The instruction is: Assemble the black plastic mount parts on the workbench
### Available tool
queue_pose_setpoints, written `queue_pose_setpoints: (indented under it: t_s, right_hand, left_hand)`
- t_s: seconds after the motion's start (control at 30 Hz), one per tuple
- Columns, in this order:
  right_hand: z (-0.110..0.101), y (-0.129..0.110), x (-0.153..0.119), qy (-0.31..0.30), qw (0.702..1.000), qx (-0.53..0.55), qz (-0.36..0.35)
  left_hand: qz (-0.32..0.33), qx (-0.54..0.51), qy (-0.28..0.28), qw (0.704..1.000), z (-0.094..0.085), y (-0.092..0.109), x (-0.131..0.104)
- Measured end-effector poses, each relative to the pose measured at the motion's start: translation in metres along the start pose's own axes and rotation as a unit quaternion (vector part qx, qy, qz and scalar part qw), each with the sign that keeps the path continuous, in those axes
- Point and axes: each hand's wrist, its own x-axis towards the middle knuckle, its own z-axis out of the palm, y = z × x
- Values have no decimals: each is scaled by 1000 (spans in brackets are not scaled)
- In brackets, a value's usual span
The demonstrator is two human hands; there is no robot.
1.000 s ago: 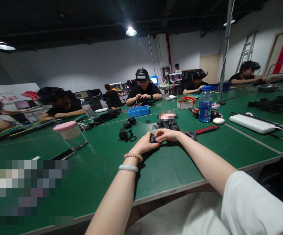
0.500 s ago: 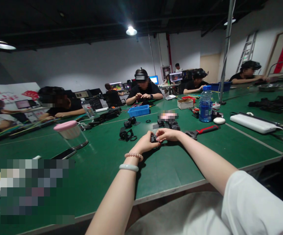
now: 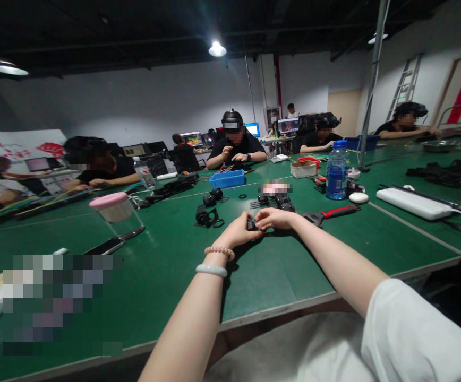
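Just above the green table (image 3: pixel 270 265), my left hand (image 3: pixel 237 229) is closed around a small black plastic part (image 3: pixel 251 223), whose exact kind is too small to make out. My right hand (image 3: pixel 273 218) pinches at the same part from the right, its fingertips meeting those of the left. Loose black parts (image 3: pixel 208 216), among them a ring, lie left of my hands. More black parts (image 3: pixel 282 203) sit just beyond my right hand. An adjustable wrench (image 3: pixel 336 213) with a red and black handle rests to its right.
Blue bottle (image 3: pixel 337 172), white power strip (image 3: pixel 413 201) and white round object (image 3: pixel 358 198) stand to the right. A blue tray (image 3: pixel 227 179) and a small box (image 3: pixel 303 168) are farther back. At left are a pink-lidded jar (image 3: pixel 114 212) and a phone (image 3: pixel 105 245). Co-workers sit around the table.
Both my hands stay on the black part with hardly any movement. The view has shifted slightly. Across the table, a co-worker's hand has risen toward the face.
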Motion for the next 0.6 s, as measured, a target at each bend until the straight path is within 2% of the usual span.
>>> queue_pose_setpoints:
  t_s: [0.6]
  right_hand:
    - [-2, 3, 2, 8, 1000, 1, -3]
  left_hand:
    - [-5, -18, -5, 1000, 0, 2, -1]
